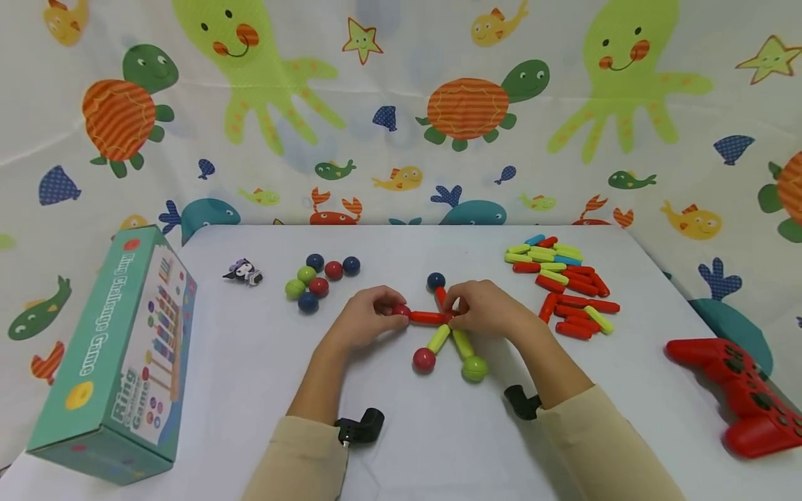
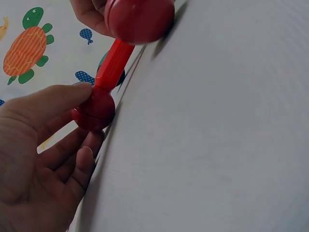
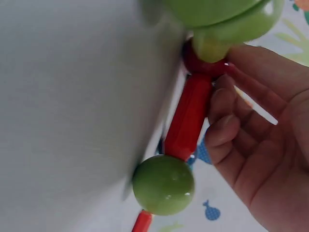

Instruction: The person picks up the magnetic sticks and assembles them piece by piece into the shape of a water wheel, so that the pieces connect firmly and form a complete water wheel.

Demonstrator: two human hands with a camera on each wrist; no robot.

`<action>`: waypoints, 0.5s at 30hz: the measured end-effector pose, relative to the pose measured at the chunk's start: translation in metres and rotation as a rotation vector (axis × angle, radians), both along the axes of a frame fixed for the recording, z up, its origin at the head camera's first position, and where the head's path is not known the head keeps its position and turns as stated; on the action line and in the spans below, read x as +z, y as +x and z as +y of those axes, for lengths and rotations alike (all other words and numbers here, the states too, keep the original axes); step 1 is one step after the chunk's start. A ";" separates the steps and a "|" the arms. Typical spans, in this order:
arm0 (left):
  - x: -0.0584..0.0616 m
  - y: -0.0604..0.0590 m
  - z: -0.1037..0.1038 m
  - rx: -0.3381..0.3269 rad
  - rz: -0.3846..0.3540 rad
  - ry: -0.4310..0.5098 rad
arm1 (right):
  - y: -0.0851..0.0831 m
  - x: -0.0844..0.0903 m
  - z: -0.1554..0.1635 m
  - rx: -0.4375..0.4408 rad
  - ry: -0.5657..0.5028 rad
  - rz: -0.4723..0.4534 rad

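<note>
A figure of wooden sticks and balls lies on the white table, joined at a central red ball (image 3: 205, 63). With thumb and fingers, my left hand (image 1: 370, 316) pinches a red ball (image 2: 95, 111) at the end of a red stick (image 1: 427, 318). My right hand (image 1: 485, 306) grips the central ball. Another red stick (image 3: 188, 116) runs from it to a green ball (image 3: 164, 185), which the right hand hides in the head view. A dark blue ball (image 1: 436, 281) tops the far stick. Two yellow-green sticks point nearer, ending in a red ball (image 1: 423, 360) and a green ball (image 1: 474, 369).
Loose balls (image 1: 319, 287) lie to the left, beside a small figurine (image 1: 244, 272). A pile of red, yellow-green and blue sticks (image 1: 567, 275) is at right. The game box (image 1: 113, 355) stands far left; a red game controller (image 1: 739, 396) lies far right.
</note>
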State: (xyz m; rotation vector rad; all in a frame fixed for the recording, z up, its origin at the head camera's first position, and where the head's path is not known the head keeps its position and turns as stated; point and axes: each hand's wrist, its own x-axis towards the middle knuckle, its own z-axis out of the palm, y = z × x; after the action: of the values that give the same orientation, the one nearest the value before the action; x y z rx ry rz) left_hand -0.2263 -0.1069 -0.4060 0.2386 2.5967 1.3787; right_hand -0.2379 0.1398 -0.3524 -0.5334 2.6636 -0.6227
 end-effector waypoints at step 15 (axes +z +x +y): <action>0.003 0.001 0.011 0.113 0.030 -0.010 | 0.008 0.007 0.026 -0.090 -0.192 -0.056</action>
State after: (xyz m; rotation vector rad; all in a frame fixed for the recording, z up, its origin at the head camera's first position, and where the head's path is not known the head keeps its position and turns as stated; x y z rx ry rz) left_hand -0.2253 -0.0964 -0.4030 0.1136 2.6791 1.4077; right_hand -0.2298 0.1661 -0.3457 -0.4413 2.6017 -0.9127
